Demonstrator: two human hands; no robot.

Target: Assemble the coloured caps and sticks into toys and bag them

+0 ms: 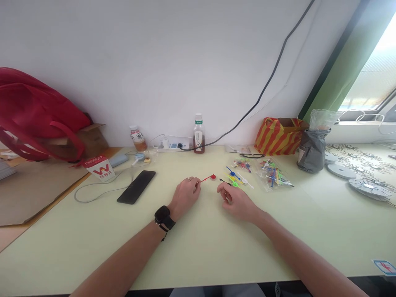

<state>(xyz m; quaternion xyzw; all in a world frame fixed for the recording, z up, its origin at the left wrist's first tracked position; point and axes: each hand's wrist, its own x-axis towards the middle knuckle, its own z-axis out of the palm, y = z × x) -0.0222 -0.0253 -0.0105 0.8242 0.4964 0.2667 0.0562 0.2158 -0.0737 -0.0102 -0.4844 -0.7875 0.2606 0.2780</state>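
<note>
At centre, the left hand (187,192) pinches a slim red pointer (213,177); the right hand (236,202) curls, grip indeterminable. Centre-right, a clear plastic bag (262,179) contains multicoloured pointers (273,176).

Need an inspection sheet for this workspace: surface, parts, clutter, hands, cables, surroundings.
Surface: pale table.
Parts: red arrow, black arrow and blue arrow lie out; more pieces in clear bags.
Clutter: phone, carton, two bottles, striped bag, gray bag.
Hands: left hand at red arrow's end, right hand at black arrow; grips unclear.
Cables: black cable down the wall to a power strip; pale cable looped by the phone.
Surroundings: wall behind, window at right.
</note>
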